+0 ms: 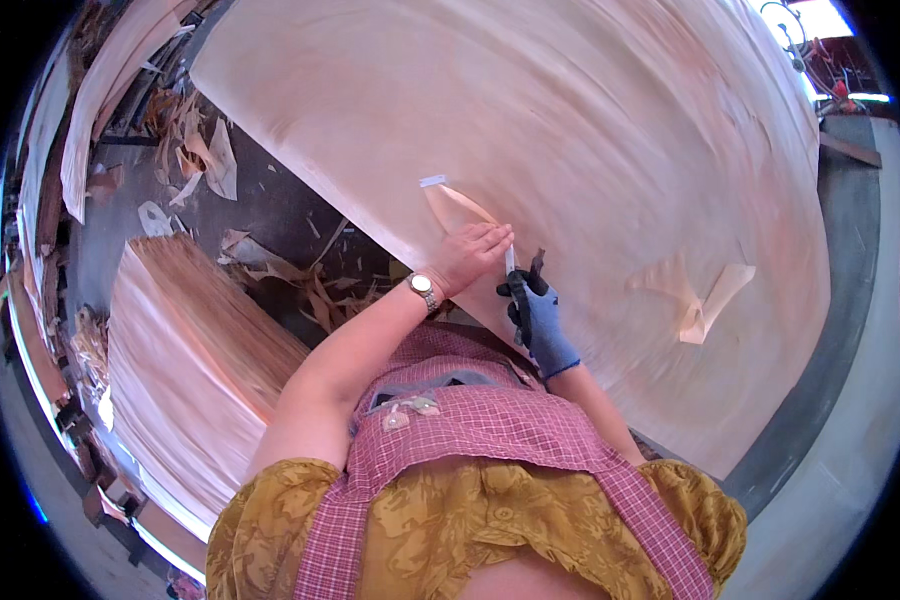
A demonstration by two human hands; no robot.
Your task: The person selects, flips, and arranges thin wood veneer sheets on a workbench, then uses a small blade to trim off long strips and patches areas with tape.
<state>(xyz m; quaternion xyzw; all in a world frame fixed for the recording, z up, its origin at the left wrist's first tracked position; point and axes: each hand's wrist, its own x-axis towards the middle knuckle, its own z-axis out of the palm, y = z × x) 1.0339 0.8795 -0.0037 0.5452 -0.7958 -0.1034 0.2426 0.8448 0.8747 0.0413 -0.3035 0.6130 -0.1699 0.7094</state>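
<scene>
A large sheet of pale wood veneer (570,130) spreads out in front of me. My left hand (475,255), bare and with a watch (421,286) at its wrist, lies flat over the near end of a thin veneer strip (457,208). A small white piece (432,181) sits at the strip's far end. Beside the left fingertips, my right hand (542,325), in a blue glove with dark fingers, is closed around a small dark tool (538,262). A narrow whitish piece (510,258) stands out between the hands; whether it belongs to the tool I cannot tell.
To the right on the sheet lies a folded veneer scrap (705,305). A thick stack of veneer sheets (200,340) stands at my left. Torn scraps (200,150) litter the dark floor beyond it. A grey surface (820,370) borders the sheet at the right.
</scene>
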